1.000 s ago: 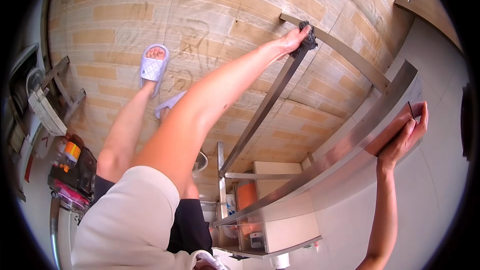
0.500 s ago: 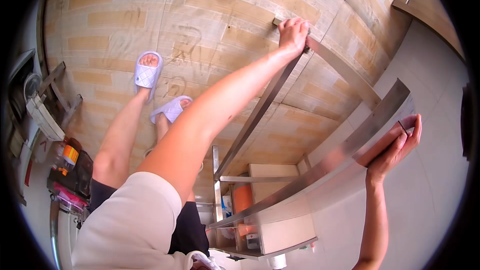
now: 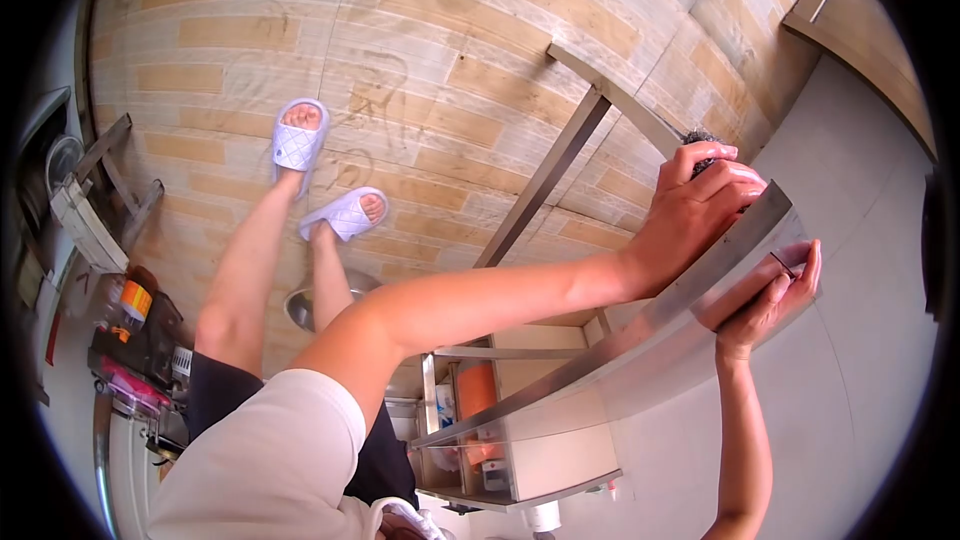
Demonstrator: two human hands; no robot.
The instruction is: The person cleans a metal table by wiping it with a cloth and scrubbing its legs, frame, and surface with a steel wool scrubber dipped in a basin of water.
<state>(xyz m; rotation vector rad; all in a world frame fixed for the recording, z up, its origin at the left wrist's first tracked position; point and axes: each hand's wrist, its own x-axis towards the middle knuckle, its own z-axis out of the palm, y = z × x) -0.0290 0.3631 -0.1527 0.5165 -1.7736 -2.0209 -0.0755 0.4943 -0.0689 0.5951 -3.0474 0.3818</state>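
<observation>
A stainless steel table lies tipped over, its shiny tabletop [image 3: 660,330] edge-on towards me and its legs [image 3: 555,170] reaching out over the floor. My left hand [image 3: 700,205] is closed around a steel wool scrubber [image 3: 708,145], at the place where a leg runs behind the tabletop edge. Whitish wet smears show on its fingers. My right hand [image 3: 768,305] presses against the polished outer face of the tabletop, fingers stretched out, and its reflection shows in the metal. Part of the scrubber is hidden by the left fingers.
My feet in lilac slippers [image 3: 345,215] stand on the wood-pattern floor [image 3: 420,70]. A metal bowl [image 3: 300,308] sits behind one leg. Shelves with an orange item [image 3: 476,388] are low down. At left are a stool [image 3: 95,225] and an orange-labelled bottle [image 3: 134,302].
My left hand has moved with the scrubber from the far part of the table leg back to the tabletop edge. The tabletop and right hand have shifted slightly down and left.
</observation>
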